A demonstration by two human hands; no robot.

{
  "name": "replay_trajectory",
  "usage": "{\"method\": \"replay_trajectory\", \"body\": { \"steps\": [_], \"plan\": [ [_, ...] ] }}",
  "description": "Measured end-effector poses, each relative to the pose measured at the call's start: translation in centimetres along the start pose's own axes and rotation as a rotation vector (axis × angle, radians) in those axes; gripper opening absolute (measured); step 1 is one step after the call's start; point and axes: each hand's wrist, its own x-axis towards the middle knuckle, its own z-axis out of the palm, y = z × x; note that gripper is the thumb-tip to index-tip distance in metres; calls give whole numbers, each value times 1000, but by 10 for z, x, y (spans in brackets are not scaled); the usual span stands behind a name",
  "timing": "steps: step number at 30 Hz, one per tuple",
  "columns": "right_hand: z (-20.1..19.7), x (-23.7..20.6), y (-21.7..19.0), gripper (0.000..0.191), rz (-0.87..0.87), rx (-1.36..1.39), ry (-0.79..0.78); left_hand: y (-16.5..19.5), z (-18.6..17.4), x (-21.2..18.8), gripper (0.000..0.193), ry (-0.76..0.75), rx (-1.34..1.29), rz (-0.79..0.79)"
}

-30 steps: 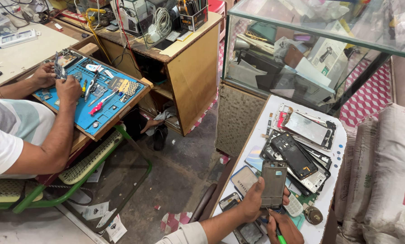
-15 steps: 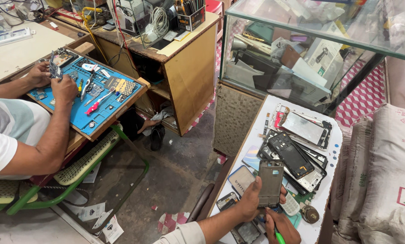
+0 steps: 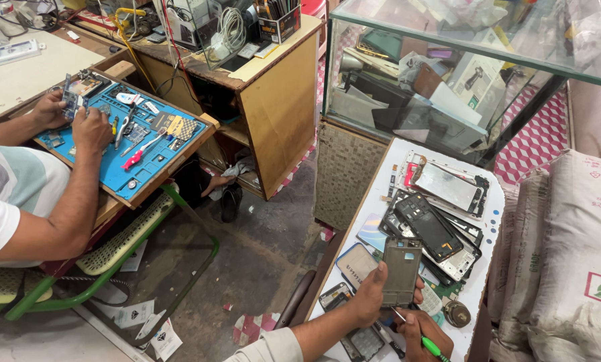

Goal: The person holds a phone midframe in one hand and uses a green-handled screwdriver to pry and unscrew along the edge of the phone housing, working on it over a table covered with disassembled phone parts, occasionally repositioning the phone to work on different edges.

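Phone frame (image 3: pixel 402 271) was gripped upright in left hand (image 3: pixel 369 299) over the white table (image 3: pixel 492 231), right hand (image 3: pixel 422 332) clenched on a green screwdriver (image 3: pixel 426 344) just below, phone parts pile (image 3: pixel 438 221) behind, co-worker (image 3: pixel 29 201) at blue mat (image 3: pixel 129 167) well apart

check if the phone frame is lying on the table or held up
Held up: the left hand grips the phone frame upright above the table.

A grey phone frame (image 3: pixel 401 270) (camera cutout at top) stands upright above the white table (image 3: pixel 381 194).
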Motion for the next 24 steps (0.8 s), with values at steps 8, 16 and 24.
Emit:
{"method": "replay_trajectory", "body": {
  "steps": [8, 16, 24],
  "plan": [
    [-2, 1, -1, 34, 42, 1, -22, 0, 1, 0, 97, 2, 7, 17],
    [2, -1, -4, 31, -54, 34, 34, 3, 3, -1, 94, -6, 15, 23],
    [3, 0, -3, 27, -104, -20, 28, 6, 4, -3, 95, 2, 21, 15]
  ]
}}
